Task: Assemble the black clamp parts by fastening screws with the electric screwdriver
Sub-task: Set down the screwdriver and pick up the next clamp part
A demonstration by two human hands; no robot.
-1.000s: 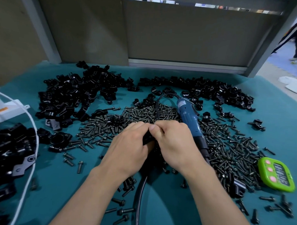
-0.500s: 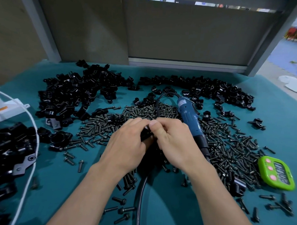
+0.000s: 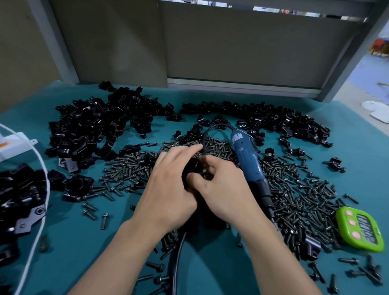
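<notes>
My left hand [image 3: 167,190] and my right hand [image 3: 223,188] meet at the table's middle around a black clamp part [image 3: 191,169], mostly hidden between them. The left hand cups the part with its fingers reaching over it. The right hand's thumb and fingers pinch at the part, with what looks like a screw at the fingertips. The blue electric screwdriver [image 3: 247,162] lies on the screw pile just right of my right hand, untouched, tip toward me. Loose black screws [image 3: 297,195] cover the mat around both hands.
Heaps of black clamp parts lie at the back left [image 3: 95,126], back right [image 3: 278,121] and in a pile at the left edge [image 3: 9,196]. A green timer [image 3: 360,230] sits at the right. The screwdriver's black cable [image 3: 176,263] runs toward me; a white cord [image 3: 39,210] curves on the left.
Both hands have shifted slightly away from me over the screws. The left fingers have stretched out over the part, and the right fingers have curled tighter at it.
</notes>
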